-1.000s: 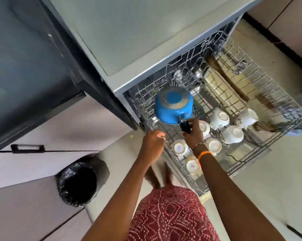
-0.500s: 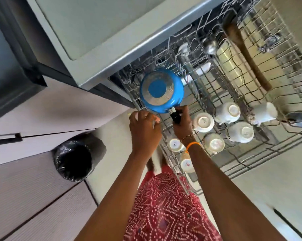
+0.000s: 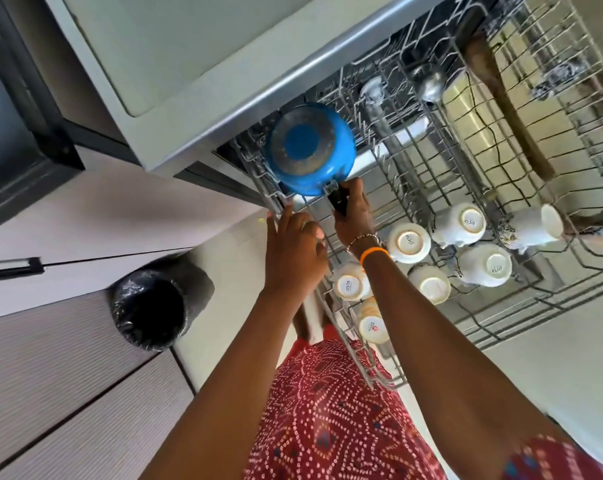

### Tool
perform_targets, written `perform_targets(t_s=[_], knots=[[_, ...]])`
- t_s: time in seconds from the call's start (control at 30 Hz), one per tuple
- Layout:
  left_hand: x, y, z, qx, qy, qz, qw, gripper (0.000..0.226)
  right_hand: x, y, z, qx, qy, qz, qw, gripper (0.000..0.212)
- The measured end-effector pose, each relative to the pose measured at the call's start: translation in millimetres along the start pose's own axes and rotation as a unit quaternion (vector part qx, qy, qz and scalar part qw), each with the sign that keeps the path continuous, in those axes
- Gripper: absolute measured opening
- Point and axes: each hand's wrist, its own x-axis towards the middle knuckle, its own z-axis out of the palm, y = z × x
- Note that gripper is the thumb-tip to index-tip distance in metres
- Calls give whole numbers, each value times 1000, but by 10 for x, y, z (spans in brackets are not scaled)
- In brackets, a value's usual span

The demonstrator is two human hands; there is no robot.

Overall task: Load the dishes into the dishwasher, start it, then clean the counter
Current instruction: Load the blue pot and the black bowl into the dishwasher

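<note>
From the head view, the pan [image 3: 310, 148] is sitting further back in the rack [image 3: 501, 161] than it was a second ago, bottom up, tucked into the rear left corner right under the counter edge [image 3: 258, 95]. The right hand [image 3: 353, 216] is still wrapping its fingers round the pan's black handle [image 3: 338, 200], keeping a firm hold while it steadies the thing on the tines. The left hand [image 3: 293, 251] has come up from a loose fist near the rack's corner and is now reaching forward, fingers straight and holding nothing, touching or just beside the rack's left rim below the pan; I cannot tell which. The cups [image 3: 409, 242] are sitting upside down in the front of the rack, near the right wrist, and they are not shifting at all. A wooden spoon [image 3: 504, 109] is lying across the far side. The bin [image 3: 154, 303] is standing on the floor to the left, well apart from it all. To my eye the pan is nearly placed, so the load is getting close to done, though the right hand is not letting go yet and the rack is still pulled out. Starting the machine and wiping the counter are both still waiting.
</note>
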Motion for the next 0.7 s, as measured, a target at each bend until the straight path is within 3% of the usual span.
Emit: perform_targets(t_s=[0.27,0.5,0.7], knots=[[-64,-68,72,17,-13,19,1000,33,1,-21,27,-62,-9,-3,998,41],[-83,-87,97,-68,-15,30,997,28,-32,-14,-168,-136,-151,3,979,55],[-207,-104,-62,-274,39,1,961,24,-204,-212,-248,30,-41,55,997,35]])
